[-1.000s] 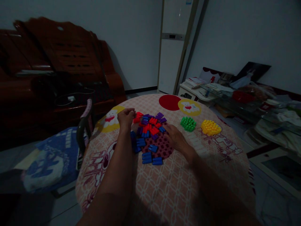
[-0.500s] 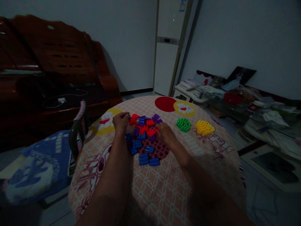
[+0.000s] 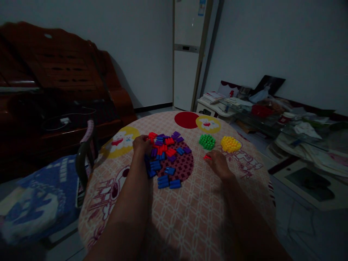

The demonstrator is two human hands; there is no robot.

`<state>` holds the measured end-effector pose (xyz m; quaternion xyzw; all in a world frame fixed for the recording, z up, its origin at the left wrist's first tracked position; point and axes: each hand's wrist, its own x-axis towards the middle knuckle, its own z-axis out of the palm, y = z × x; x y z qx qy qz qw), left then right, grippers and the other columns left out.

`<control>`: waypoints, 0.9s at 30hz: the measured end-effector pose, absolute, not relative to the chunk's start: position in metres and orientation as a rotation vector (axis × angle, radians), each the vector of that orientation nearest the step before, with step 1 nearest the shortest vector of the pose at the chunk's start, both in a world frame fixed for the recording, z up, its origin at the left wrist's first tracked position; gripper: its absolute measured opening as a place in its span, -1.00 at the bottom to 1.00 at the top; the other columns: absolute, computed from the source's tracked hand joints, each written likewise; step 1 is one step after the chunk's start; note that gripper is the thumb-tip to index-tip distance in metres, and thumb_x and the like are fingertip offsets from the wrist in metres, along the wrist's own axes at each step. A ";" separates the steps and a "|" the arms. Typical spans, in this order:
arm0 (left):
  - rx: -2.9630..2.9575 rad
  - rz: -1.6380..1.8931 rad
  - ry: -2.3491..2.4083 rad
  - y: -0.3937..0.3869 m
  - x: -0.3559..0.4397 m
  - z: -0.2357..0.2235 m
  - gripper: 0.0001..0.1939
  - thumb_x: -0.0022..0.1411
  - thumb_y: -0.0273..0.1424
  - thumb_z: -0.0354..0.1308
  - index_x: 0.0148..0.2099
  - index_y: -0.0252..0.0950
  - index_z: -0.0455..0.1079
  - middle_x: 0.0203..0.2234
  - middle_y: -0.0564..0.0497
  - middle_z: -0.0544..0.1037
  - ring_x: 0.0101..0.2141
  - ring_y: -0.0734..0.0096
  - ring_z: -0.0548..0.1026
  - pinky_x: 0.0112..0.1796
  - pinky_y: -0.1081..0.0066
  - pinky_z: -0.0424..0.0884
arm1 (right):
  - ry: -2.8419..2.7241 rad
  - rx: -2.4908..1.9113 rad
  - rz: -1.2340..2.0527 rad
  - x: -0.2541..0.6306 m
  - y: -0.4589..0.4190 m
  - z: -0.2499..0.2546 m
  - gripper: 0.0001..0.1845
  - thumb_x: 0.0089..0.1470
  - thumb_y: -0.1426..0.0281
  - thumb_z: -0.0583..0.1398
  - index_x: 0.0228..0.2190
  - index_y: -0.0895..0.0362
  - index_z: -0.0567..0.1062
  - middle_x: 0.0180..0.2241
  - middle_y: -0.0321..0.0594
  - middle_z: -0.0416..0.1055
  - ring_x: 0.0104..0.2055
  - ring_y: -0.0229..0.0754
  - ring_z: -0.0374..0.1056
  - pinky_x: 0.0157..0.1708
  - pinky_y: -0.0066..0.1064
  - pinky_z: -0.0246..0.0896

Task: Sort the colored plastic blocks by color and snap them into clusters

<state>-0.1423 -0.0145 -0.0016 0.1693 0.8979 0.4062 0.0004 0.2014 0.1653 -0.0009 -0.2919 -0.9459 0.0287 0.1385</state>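
Note:
My right hand (image 3: 218, 163) is closed on a red building block (image 3: 207, 157), right of the mixed pile and just in front of the green blocks. At the pile's left edge my left hand (image 3: 141, 145) has its fingers closed; a bit of red block (image 3: 146, 138) shows at the fingertips. Red blocks (image 3: 162, 149), purple blocks (image 3: 176, 134) and blue blocks (image 3: 155, 165) lie mixed on the dark round print. Some blue ones are partly hidden behind my left wrist. Nearer me are more loose blue blocks (image 3: 163, 182).
Green blocks (image 3: 207, 141) and yellow blocks (image 3: 230, 144) form two tight groups at the right of the round table (image 3: 174, 217). A chair (image 3: 86, 145) with a blue cushion stands left. A wooden sofa (image 3: 62, 72) and a cluttered glass-topped cabinet (image 3: 255, 123) flank the table.
My right hand has moved right, away from the pile, with a red block in it. My left hand has lowered slightly onto the pile's left edge. The view has shifted a little.

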 end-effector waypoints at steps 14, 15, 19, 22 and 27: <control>0.689 1.108 2.810 -0.017 -0.141 0.005 -0.68 -0.06 -0.40 0.31 -0.17 -0.28 0.60 -0.25 -0.14 0.68 -0.16 0.08 0.60 -0.17 0.32 0.45 | -2.244 -0.688 0.743 0.197 0.177 -0.008 -0.66 0.03 0.34 0.19 -0.16 0.14 0.61 -0.26 -0.11 0.56 -0.27 -0.11 0.45 -0.19 -0.28 0.36; 0.686 1.116 2.806 -0.017 -0.142 0.004 -0.69 -0.07 -0.40 0.31 -0.19 -0.28 0.60 -0.27 -0.14 0.67 -0.17 0.09 0.60 -0.17 0.32 0.45 | -2.209 -0.679 0.786 0.194 0.177 -0.009 -0.67 0.01 0.34 0.20 -0.17 0.15 0.61 -0.27 -0.11 0.56 -0.30 -0.12 0.45 -0.22 -0.29 0.37; 0.665 1.156 2.787 -0.017 -0.145 0.000 -0.68 -0.11 -0.43 0.32 -0.20 -0.26 0.56 -0.32 -0.10 0.66 -0.21 0.12 0.60 -0.21 0.33 0.44 | -2.127 -0.702 0.907 0.188 0.180 -0.014 -0.66 -0.04 0.32 0.22 -0.20 0.16 0.59 -0.31 -0.14 0.56 -0.33 -0.13 0.45 -0.26 -0.31 0.37; 0.650 1.189 2.780 -0.019 -0.144 0.000 -0.67 -0.10 -0.43 0.30 -0.19 -0.26 0.56 -0.31 -0.09 0.66 -0.21 0.15 0.59 -0.21 0.34 0.44 | -2.092 -0.718 0.982 0.188 0.186 -0.019 -0.65 -0.08 0.30 0.23 -0.21 0.16 0.58 -0.33 -0.17 0.56 -0.35 -0.14 0.44 -0.28 -0.32 0.37; 0.610 1.298 2.778 -0.021 -0.136 0.012 -0.77 -0.03 -0.43 0.24 -0.24 -0.29 0.57 -0.35 -0.07 0.65 -0.29 0.21 0.59 -0.25 0.36 0.44 | -2.056 -0.735 1.110 0.193 0.190 -0.021 -0.69 -0.15 0.30 0.26 -0.29 0.12 0.55 -0.43 -0.26 0.51 -0.40 -0.15 0.42 -0.33 -0.33 0.35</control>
